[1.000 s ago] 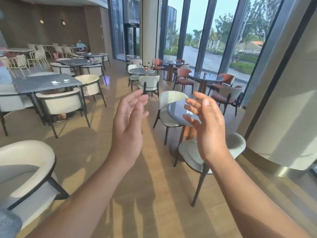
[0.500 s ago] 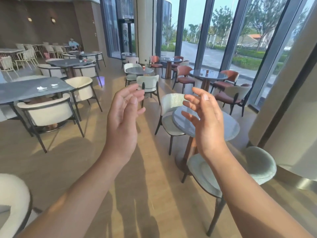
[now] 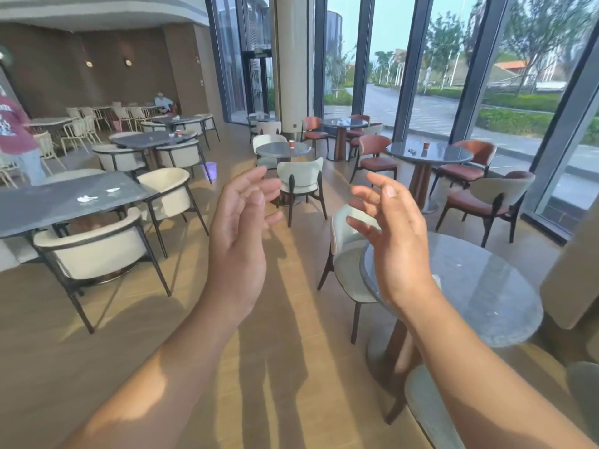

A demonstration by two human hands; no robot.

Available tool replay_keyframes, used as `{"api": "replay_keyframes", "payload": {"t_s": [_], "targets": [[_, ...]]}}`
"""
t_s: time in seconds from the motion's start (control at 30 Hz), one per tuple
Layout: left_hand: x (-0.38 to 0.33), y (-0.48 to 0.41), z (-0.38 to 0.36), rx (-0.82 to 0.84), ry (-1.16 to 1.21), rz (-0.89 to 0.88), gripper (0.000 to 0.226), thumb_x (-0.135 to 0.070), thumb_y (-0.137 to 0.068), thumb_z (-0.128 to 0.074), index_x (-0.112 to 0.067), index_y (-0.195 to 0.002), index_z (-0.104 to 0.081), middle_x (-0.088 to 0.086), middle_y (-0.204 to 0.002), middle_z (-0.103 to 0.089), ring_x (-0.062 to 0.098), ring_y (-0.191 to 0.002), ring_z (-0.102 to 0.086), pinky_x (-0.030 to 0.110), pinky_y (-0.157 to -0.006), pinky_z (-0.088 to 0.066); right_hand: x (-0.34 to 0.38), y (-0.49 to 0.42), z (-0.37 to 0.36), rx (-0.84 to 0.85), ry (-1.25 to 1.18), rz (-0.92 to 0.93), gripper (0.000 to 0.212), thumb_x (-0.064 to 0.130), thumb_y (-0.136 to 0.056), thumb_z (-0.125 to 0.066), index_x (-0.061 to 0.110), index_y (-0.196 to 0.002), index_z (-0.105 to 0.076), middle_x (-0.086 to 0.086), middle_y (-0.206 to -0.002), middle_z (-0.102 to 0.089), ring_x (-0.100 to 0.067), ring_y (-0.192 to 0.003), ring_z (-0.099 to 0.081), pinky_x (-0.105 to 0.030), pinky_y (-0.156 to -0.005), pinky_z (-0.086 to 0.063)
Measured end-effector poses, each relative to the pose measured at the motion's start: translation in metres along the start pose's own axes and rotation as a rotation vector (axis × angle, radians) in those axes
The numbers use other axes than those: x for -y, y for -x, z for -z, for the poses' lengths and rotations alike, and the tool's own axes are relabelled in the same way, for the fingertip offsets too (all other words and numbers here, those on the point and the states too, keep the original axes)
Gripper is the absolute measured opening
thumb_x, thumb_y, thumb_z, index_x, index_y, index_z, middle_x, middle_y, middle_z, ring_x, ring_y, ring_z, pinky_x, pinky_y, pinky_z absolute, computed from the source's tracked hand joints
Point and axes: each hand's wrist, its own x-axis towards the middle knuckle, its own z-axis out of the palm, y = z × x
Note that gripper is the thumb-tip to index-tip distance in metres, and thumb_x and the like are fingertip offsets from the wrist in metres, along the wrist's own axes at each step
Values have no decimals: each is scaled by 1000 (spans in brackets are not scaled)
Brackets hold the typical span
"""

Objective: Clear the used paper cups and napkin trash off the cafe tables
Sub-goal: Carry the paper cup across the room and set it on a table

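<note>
Seemingly empty, left hand (image 3: 236,241) grip relaxed, right hand (image 3: 397,251) loosely spread.

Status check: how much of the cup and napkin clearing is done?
Done: nothing I can confirm. In hand: nothing; left hand and right hand are open and empty. Still to clear: crumpled napkins on the grey table, a red cup on the middle round table, a second cup on the window table.
</note>
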Motion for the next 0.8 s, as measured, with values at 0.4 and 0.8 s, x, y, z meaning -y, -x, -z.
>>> {"api": "replay_keyframes", "payload": {"t_s": [0.4, 0.8], "targets": [[183, -200, 54, 0, -24, -20, 44, -47, -97, -46, -23, -132, -57, -2, -121, -70, 13, -124, -64, 43, -103, -56, -172, -211, -71, 15, -1, 10, 33, 39, -98, -50, 23, -122, -67, -5, -115, -71, -15, -106, -66, -42, -95, -55], [383, -421, 94, 66, 2, 45, 37, -43, -101, -45, -26, -130, -58, -5, -118, -71, 16, -124, -64, 48, -104, -55, -337, -427, -132, -81, 39, -23, 35, 43, -99, -49, 24, -122, -68, -2, -118, -72, -17, -116, -67, -36, -94, -57]]}}
